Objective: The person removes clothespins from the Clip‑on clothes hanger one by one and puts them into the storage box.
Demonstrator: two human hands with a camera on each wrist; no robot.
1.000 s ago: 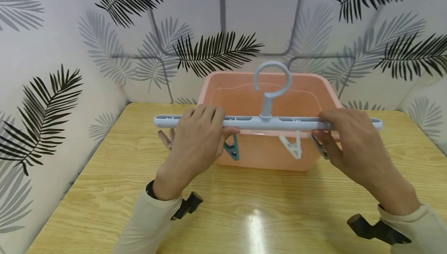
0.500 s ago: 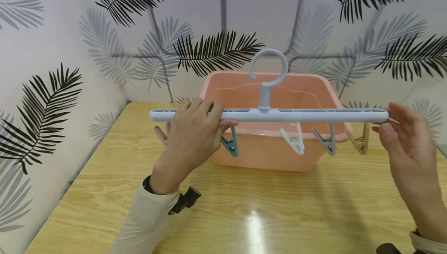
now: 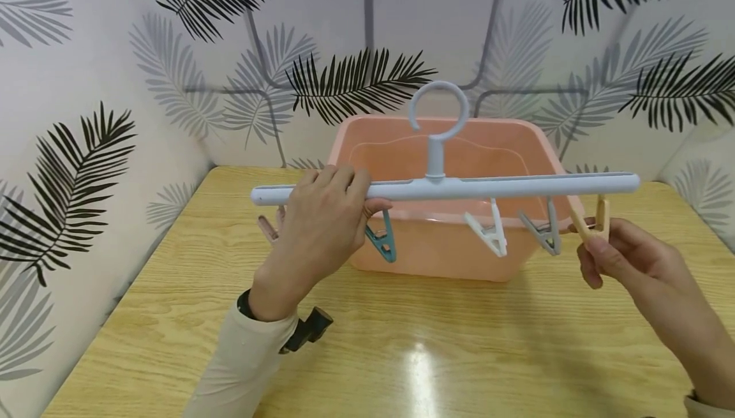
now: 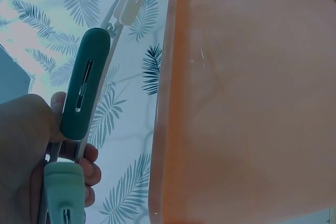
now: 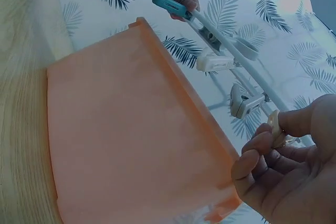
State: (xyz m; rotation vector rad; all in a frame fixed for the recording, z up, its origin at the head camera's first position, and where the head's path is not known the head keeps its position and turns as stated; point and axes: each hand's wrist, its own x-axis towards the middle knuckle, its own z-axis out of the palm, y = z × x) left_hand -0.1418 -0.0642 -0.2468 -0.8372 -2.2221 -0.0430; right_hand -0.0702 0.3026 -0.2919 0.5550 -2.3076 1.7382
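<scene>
A pale blue hanger (image 3: 517,186) with a round hook (image 3: 439,111) is held level above the front of a pink basin. My left hand (image 3: 324,233) grips its bar left of the hook. Clips hang below the bar: a pinkish one (image 3: 268,229) partly behind the left hand, a teal one (image 3: 381,239) beside the left thumb, a white one (image 3: 489,233) and a grey one (image 3: 544,230). At the right end, my right hand (image 3: 649,265) pinches a yellow clip (image 3: 597,223) between thumb and fingers. In the left wrist view a dark green clip (image 4: 84,85) hangs near the fingers.
The pink basin (image 3: 430,249) stands on a wooden table (image 3: 459,341) at the back, close to a leaf-patterned wall (image 3: 230,73). The hanger's bar crosses in front of its opening.
My right hand has let go of the bar, moved right past its end, then come down to the yellow clip. The bar has risen and its right end tilts slightly up.
</scene>
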